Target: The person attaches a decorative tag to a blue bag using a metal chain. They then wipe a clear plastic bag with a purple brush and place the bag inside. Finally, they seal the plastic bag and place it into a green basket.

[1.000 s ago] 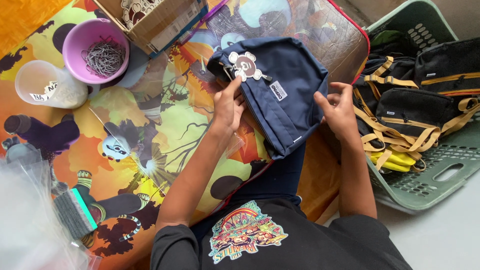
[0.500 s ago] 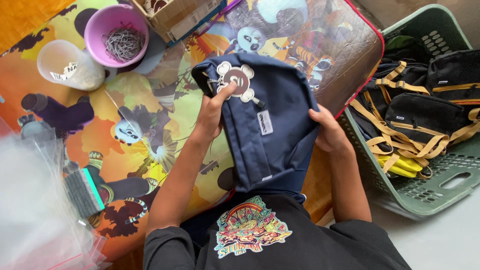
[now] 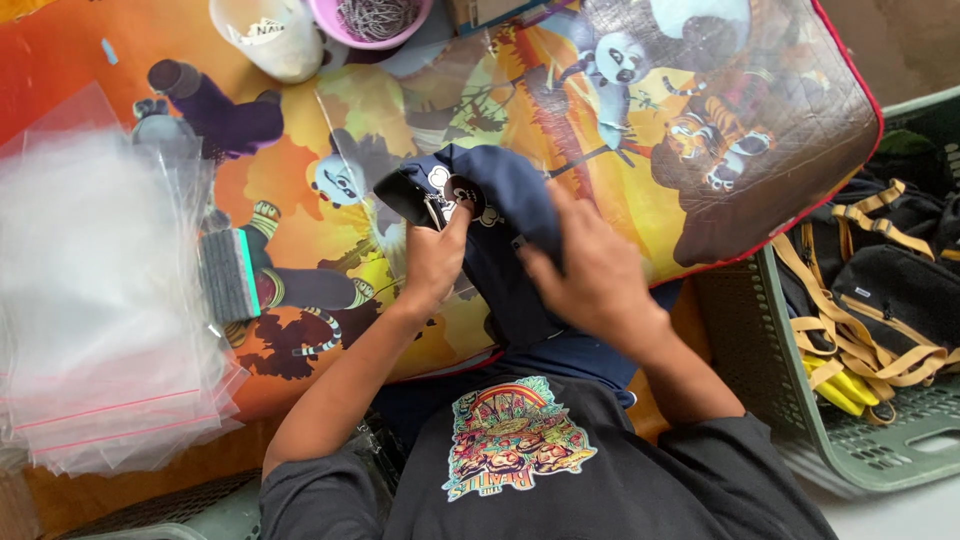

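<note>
While the head camera is looking straight down, a navy blue bag [image 3: 505, 235] is lying bunched up on a colourful cartoon-printed mat [image 3: 700, 150], just in front of the person's chest. The left hand [image 3: 435, 262] is gripping the bag's left edge, with its fingers curled and pressed together and the thumb reaching up beside a round black-and-white tag [image 3: 462, 193] on the fabric. The right hand [image 3: 590, 270] is lying palm-down on the bag's right side, its fingers held close together and pressing into the cloth; whether they are pinching a fold underneath cannot be told, since the back of the hand is hiding the fingertips and the hand is slightly blurred. Both hands are touching the bag and sitting near each other.

To the left, a stack of clear plastic zip bags [image 3: 100, 300] with red seal strips is lying on the mat, and a small grey brush-like block [image 3: 228, 275] is resting just beside it. Near the top edge, a white cup [image 3: 265, 40] and a pink bowl [image 3: 385, 22] holding thin metal pieces are standing side by side. To the right, a green plastic basket [image 3: 880, 470] is sitting next to the mat, holding black bags with tan straps [image 3: 890, 290] and something yellow beneath them. The person is wearing a dark shirt [image 3: 560, 480] with a colourful print on the chest.
</note>
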